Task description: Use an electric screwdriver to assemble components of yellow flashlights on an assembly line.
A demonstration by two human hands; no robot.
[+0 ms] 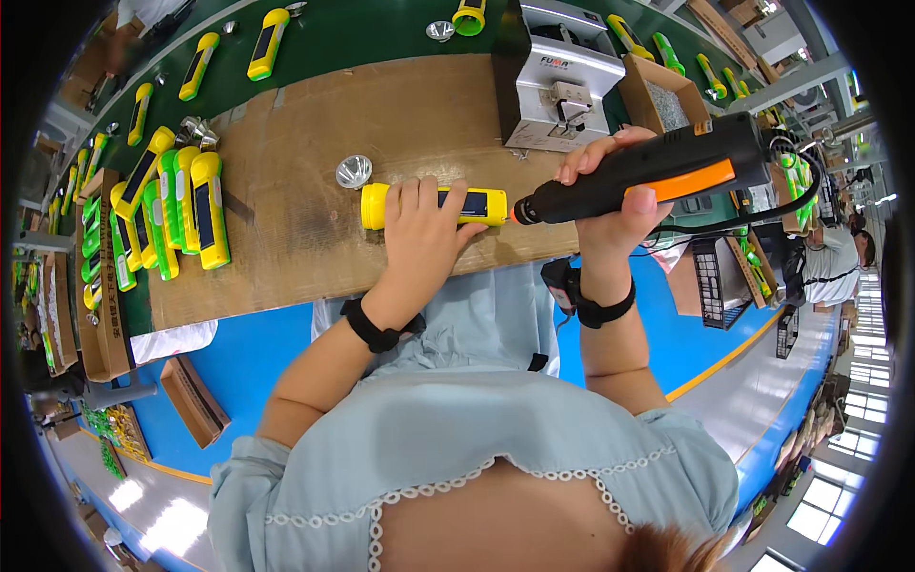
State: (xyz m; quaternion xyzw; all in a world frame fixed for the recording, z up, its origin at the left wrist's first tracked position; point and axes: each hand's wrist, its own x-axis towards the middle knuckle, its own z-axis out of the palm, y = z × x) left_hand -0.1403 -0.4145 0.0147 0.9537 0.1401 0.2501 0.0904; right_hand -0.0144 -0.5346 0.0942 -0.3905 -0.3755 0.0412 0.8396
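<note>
On the cardboard sheet (295,210) lies a yellow flashlight (374,207) with a dark panel on its side. My left hand (423,221) is closed over its body from above, pressing it to the cardboard. In my right hand (615,181) is a black and orange electric screwdriver (658,176), held level with my fingers wrapped round it. Its tip points left and meets the right end of the flashlight; whether a screw sits there is too small to tell. A shiny reflector cup (354,172) rests just beyond the flashlight's left end.
Yellow and green flashlights (172,205) are heaped at the left. A metal screw-feeding machine (558,81) stands at the back, beside a cardboard box of small screws (667,105). More flashlights (270,45) lie on the green bench beyond. The screwdriver's cable (753,224) loops at the right.
</note>
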